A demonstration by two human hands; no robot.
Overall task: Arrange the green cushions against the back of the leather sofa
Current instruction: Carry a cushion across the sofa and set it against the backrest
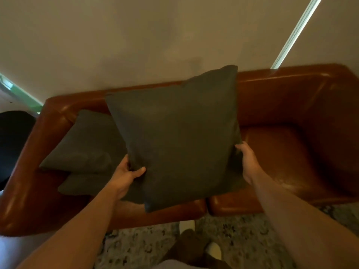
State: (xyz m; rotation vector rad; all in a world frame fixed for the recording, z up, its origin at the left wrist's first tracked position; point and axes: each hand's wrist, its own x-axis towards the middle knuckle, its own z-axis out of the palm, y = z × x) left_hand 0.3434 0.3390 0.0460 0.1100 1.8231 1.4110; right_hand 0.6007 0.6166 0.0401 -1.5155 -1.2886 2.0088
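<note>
I hold a large dark green cushion (180, 136) up in the air over the brown leather sofa (291, 105). My left hand (126, 175) grips its lower left edge, thumb on the front face. My right hand (246, 162) clasps its lower right edge. The cushion is tilted and hides the middle of the sofa's back. Two more green cushions lie on the left seat: one (85, 144) leans toward the left armrest, and another (87, 183) lies flat beneath it.
The sofa's right seat (281, 162) is bare leather. A black rounded object (13, 140) stands beyond the left armrest. A patterned rug (242, 241) covers the floor in front, where my feet show. A plain wall rises behind the sofa.
</note>
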